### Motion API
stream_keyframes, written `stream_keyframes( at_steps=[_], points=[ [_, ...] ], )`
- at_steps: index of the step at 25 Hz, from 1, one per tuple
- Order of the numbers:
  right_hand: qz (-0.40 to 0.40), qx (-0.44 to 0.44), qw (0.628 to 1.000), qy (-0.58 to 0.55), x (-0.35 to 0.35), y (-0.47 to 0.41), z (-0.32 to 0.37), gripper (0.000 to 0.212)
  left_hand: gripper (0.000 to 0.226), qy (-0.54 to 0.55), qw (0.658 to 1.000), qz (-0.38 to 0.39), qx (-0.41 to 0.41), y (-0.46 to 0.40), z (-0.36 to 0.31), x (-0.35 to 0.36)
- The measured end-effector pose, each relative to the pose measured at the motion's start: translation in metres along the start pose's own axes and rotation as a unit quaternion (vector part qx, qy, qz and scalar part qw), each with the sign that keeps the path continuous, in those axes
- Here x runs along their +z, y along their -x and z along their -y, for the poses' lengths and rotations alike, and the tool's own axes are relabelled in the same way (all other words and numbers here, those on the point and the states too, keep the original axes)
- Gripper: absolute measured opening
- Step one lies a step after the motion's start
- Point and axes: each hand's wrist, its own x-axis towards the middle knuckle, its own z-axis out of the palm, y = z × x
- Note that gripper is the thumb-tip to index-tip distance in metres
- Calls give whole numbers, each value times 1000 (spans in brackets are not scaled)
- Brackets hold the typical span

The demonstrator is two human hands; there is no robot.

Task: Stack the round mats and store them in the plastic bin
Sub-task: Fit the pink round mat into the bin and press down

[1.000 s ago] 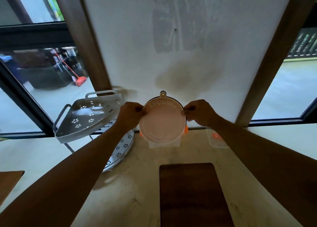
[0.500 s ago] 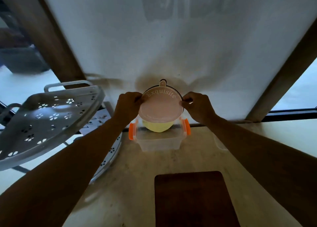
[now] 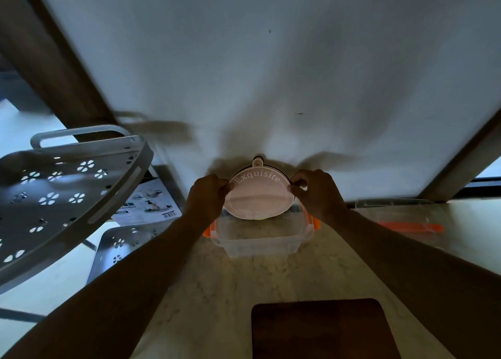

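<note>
Both hands pinch the round mats (image 3: 259,198) by opposite rims: left hand (image 3: 207,200) on the left edge, right hand (image 3: 315,193) on the right; top mat pink, lettered "Exquisite", tilted toward the camera; a yellow edge peeks out beneath it; stack held over the far part of the open plastic bin (image 3: 260,240), clear with orange latches, sitting on the marble table (image 3: 244,291); bin lid (image 3: 401,217) lies to the right; dark wooden board (image 3: 322,329) near the front edge; grey perforated rack (image 3: 62,196) at left.
</note>
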Motion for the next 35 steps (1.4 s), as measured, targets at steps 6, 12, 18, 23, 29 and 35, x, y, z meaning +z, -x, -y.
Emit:
stream_keyframes(
  at_steps=[6,12,18,23,29,35],
  points=[
    [-20,5,999,48,12,-2,-3,10,29,-51,999,-1,8,-3,5,14],
    [-13,4,993,120,17,-6,-2,19,28,-27,999,-18,8,2,7,20],
    [2,-18,995,100,15,-15,7,25,28,21,999,-23,-6,4,4,23],
    [2,-19,996,83,19,-15,5,24,37,4,1000,-9,0,0,2,26],
    [-27,-18,998,46,25,-12,0,21,27,54,997,-29,-39,-4,-1,28],
    [32,-61,997,35,14,-3,-4,24,25,58,998,-13,-19,7,1,23]
  ],
)
